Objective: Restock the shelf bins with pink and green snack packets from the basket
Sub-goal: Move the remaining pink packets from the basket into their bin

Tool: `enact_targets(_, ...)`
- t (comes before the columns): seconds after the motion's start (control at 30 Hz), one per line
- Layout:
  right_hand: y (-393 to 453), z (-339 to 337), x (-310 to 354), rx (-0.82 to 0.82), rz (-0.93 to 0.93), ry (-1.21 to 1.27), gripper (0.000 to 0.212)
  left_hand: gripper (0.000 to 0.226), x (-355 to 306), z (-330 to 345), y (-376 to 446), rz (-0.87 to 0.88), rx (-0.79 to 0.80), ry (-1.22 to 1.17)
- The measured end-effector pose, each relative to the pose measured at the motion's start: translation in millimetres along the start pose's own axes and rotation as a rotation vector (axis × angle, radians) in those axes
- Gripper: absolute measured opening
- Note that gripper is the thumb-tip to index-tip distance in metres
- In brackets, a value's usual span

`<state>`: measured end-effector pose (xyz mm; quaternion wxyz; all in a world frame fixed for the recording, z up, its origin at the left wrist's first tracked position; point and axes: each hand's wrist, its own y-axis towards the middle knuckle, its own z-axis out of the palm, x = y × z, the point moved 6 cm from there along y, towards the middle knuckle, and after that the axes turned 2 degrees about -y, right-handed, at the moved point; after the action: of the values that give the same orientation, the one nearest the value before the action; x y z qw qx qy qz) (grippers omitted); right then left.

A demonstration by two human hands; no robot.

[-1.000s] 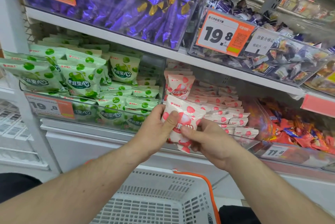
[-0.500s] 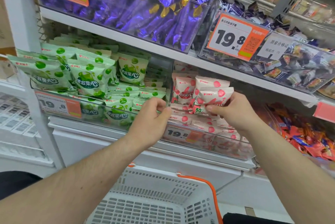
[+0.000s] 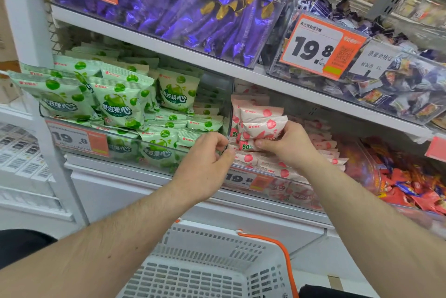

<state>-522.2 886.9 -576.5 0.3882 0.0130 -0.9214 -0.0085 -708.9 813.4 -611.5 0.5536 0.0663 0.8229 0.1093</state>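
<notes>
**Pink packets going into the right-hand bin**

Pink-and-white foil snack packets are in the right hand: a small bunch, upright, grip closed round the lower edges, thumb underneath, fingers curled over the front. Bunch sits over the left front corner of the clear plastic bin of pink packets, touching the packets stacked behind it. More pink packets lie flat in layers across that bin.

Left hand is at the divider between the two bins, fingers curled, fingertips at the front rim near the wall. Cannot tell whether it pinches the rim or just rests there.

Clear plastic bin of green-and-white snack packets is just left of the pink one, same shelf. Front rows stand upright, the rest lie flat.

White perforated plastic basket with orange handle sits below both forearms, in front of the shelf. Its contents are not visible from this angle.

Around it:
- purple foil-wrapped sweets in the bin one shelf up
- orange-and-white 19.8 price tag on the upper right bin
- red wrapped sweets in the bin right of the pink one
</notes>
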Motion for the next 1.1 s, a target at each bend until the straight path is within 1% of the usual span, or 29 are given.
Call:
enact_targets(0.1, -4.9, 22.2, 6.9, 0.135, 0.039, 0.101, 0.03, 0.008, 0.8, 1.7, 0.9, 0.006, 0.002, 0.013)
enact_targets(0.17, -7.1, 29.2, 11.4, 0.194, 0.069, 0.152, 0.026, 0.01, 1.5, 2.9, 1.2, 0.001, 0.01, 0.027)
enact_targets(0.27, -6.1, 22.6, 6.7, 0.236, 0.106, 0.205, 0.033, 0.012, 1.0, 2.6, 0.1, 0.014, 0.022, 0.04)
enact_targets(0.33, -3.5, 12.0, -2.8, 0.162, 0.101, 0.134, 0.033, 0.014, 0.7, 1.2, 0.0, 0.02, 0.024, 0.05)
enact_targets(0.4, -4.0, 7.5, -5.8, 0.089, 0.078, 0.032, 0.022, 0.016, 0.5, -0.6, 0.8, 0.013, 0.017, 0.059)
enact_targets(0.47, -5.6, 11.5, -4.4, 0.07, 0.074, 0.025, 0.013, 0.021, -0.1, -1.9, 2.2, 0.007, 0.004, 0.048)
enact_targets(0.57, -9.0, 16.4, -0.7, 0.075, 0.068, 0.026, 0.008, 0.029, -1.0, -2.0, 4.2, 0.015, -0.007, 0.038)
enact_targets(0.63, -12.4, 15.2, 1.0, 0.09, 0.087, 0.052, 0.008, 0.025, -2.7, -2.2, 4.6, 0.043, -0.011, 0.043)
enact_targets(0.67, -13.6, 14.2, 0.6, 0.091, 0.098, 0.056, 0.011, 0.019, -3.7, -3.2, 3.9, 0.066, -0.017, 0.04)
enact_targets(0.7, -15.0, 13.0, -0.4, 0.075, 0.098, 0.026, 0.02, 0.017, -4.8, -4.8, 2.3, 0.098, -0.029, 0.029)
enact_targets(0.73, -17.2, 9.9, -2.1, 0.007, 0.09, -0.038, 0.032, 0.018, -5.0, -6.6, -0.8, 0.132, -0.036, 0.014)
enact_targets(0.77, -22.2, 3.8, -3.3, -0.134, 0.071, -0.11, 0.043, 0.017, -3.5, -7.2, -5.0, 0.154, -0.022, 0.001)
enact_targets(0.8, -32.6, -3.4, -0.5, -0.326, -0.006, -0.145, 0.046, 0.012, -0.3, -6.7, -10.4, 0.156, 0.016, 0.007)
enact_targets(0.83, -50.6, -6.5, 8.9, -0.511, -0.17, -0.149, 0.036, 0.008, 5.5, -4.1, -16.1, 0.144, 0.077, 0.043)
enact_targets(0.87, -71.7, 0.0, 17.3, -0.619, -0.36, -0.13, 0.022, 0.007, 15.9, 0.1, -22.4, 0.106, 0.162, 0.106)
enact_targets(0.9, -89.6, 17.9, 18.2, -0.618, -0.494, -0.111, 0.011, 0.006, 31.0, 5.5, -30.6, 0.039, 0.265, 0.181)
enact_targets(0.93, -103.3, 44.4, 9.8, -0.539, -0.565, -0.092, 0.006, 0.006, 51.6, 11.2, -41.0, -0.05, 0.385, 0.268)
enact_targets(0.97, -114.6, 74.0, -3.2, -0.424, -0.562, -0.074, 0.006, 0.005, 72.6, 15.9, -52.4, -0.126, 0.5, 0.367)
enact_targets(1.03, -129.7, 139.9, -41.1, -0.155, -0.432, -0.065, 0.009, 0.015, 115.1, 20.9, -76.8, -0.225, 0.707, 0.563)
enact_targets(1.1, -144.9, 206.0, -79.8, 0.134, -0.298, -0.143, 0.008, 0.017, 154.6, 22.4, -103.6, -0.329, 0.906, 0.696)
